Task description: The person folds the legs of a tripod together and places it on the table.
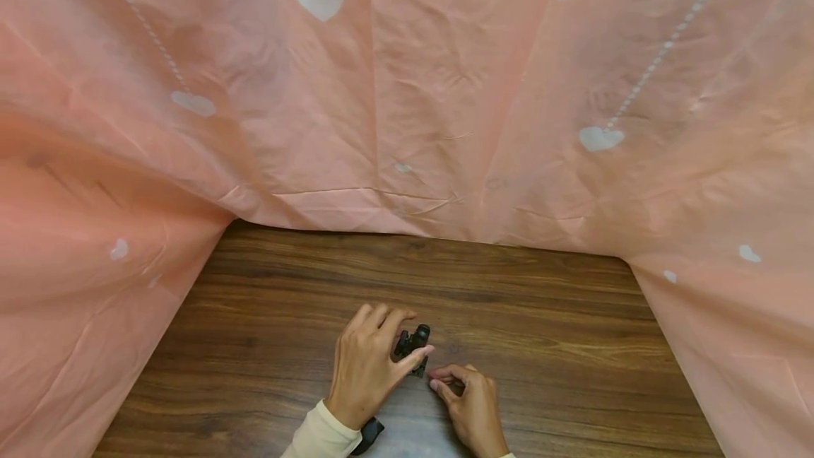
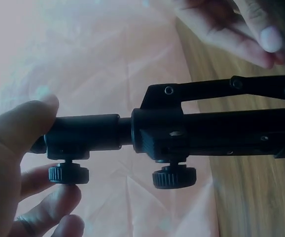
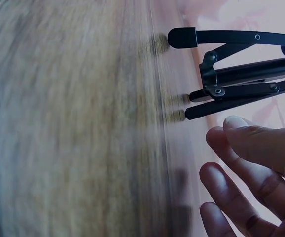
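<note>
A small black tripod [image 1: 420, 335] stands on the wooden table, partly hidden by my left hand [image 1: 367, 362]. That hand grips the tripod's upper post, thumb on one side and fingers near a ridged knob [image 2: 68, 174]. Lower on the column sits a second knob [image 2: 174, 177]. In the right wrist view, the legs [image 3: 231, 37] are close to the column, their rounded feet at the tabletop. My right hand [image 1: 473, 401] hovers just beside the legs, its fingers loosely bent, thumb near the index finger, with nothing held.
Brown wood-grain table [image 1: 540, 316] lies under both hands. Pink cloth [image 1: 445, 90] printed with white hearts hangs behind it and along both sides. A black object [image 1: 370, 435] shows by the left sleeve [image 1: 324, 433].
</note>
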### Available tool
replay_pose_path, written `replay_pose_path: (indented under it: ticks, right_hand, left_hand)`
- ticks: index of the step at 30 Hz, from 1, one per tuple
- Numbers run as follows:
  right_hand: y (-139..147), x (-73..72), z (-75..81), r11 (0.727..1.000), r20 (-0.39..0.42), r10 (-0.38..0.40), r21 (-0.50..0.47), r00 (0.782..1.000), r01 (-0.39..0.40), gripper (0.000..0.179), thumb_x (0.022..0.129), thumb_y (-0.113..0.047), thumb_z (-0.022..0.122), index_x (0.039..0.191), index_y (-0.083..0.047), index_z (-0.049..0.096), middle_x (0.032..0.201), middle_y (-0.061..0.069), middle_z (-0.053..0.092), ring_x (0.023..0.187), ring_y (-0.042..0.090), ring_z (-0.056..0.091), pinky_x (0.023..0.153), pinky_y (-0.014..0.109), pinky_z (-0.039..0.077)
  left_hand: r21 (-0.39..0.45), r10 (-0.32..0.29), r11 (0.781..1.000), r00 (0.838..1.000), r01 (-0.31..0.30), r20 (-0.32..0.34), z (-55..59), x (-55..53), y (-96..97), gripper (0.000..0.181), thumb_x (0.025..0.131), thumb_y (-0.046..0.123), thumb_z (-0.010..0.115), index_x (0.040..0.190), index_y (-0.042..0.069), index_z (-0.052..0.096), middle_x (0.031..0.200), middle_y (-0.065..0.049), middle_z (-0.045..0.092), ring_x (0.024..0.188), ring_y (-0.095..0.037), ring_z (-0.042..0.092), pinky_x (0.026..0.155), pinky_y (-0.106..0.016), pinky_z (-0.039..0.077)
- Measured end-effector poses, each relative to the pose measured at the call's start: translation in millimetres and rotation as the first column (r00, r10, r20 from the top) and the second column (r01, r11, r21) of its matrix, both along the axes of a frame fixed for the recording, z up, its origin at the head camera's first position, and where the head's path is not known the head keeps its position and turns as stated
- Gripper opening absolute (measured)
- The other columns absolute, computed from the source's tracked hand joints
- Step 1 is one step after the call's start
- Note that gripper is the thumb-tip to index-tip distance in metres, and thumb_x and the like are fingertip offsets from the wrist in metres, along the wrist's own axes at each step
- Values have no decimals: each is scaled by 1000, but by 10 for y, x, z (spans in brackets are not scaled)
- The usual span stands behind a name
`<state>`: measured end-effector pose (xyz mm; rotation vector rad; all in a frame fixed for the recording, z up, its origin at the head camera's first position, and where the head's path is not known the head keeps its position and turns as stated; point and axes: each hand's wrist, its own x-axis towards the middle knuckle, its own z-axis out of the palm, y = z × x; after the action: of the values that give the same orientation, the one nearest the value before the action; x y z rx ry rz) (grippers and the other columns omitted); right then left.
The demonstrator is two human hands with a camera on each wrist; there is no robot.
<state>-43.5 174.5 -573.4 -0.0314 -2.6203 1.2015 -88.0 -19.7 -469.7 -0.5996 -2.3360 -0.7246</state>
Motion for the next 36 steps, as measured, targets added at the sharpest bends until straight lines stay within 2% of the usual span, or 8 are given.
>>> replay_pose_path:
  ticks: [5, 16, 22, 28, 32, 36]
  right_hand:
    - [-8, -2, 5, 1000, 10, 8, -9, 1000, -8, 21, 78, -8, 92, 86, -26, 84, 83, -13, 78, 80, 1, 69, 72, 23, 56]
    - [-28, -6, 9, 1000, 50, 10, -25, 999, -9, 19, 80, -11, 92, 85, -27, 83, 83, -16, 76, 78, 1, 69, 69, 22, 57]
    - [-32, 6, 10, 999, 54, 4, -36, 999, -2, 20, 80, -11, 92, 84, -27, 83, 81, -17, 76, 78, 1, 69, 70, 22, 57]
    - [-38, 10, 14, 999, 57, 3, -33, 998, -1, 18, 80, -12, 92, 85, -27, 83, 82, -17, 76, 79, 2, 70, 70, 22, 57]
    - [-40, 9, 13, 999, 55, 8, -40, 998, -6, 18, 80, -11, 92, 85, -27, 83, 83, -15, 77, 79, 1, 70, 69, 22, 57]
    - [-37, 12, 8, 999, 44, 11, -48, 999, -9, 19, 80, -10, 92, 84, -26, 83, 83, -12, 79, 79, 0, 69, 70, 23, 57]
  left_hand:
    - [5, 0, 1000, 1000, 0, -22, -23, -5, 15, 47, 73, 47, 97, 107, 21, 78, 89, 7, 69, 77, -11, 56, 64, -28, 49]
    - [-22, -27, 999, 996, 25, -81, -19, -46, 8, 36, 73, 35, 92, 104, 23, 77, 90, 7, 67, 79, -15, 58, 64, -29, 48]
    - [-47, -59, 997, 996, 56, -65, 1, -71, -46, 37, 73, 32, 91, 106, 23, 77, 92, 7, 68, 81, -15, 60, 65, -30, 49]
    - [-55, -105, 993, 994, 105, 2, 28, -71, -87, 39, 73, 28, 90, 109, 25, 76, 95, 9, 69, 85, -13, 61, 72, -32, 52]
    - [-43, -147, 988, 989, 149, 28, 40, -80, -96, 43, 70, 24, 90, 111, 25, 76, 97, 10, 71, 85, -11, 60, 73, -30, 52]
    - [-34, -203, 978, 978, 205, 56, 49, -85, -104, 46, 71, 19, 89, 114, 24, 75, 95, 12, 70, 79, -5, 54, 69, -25, 48]
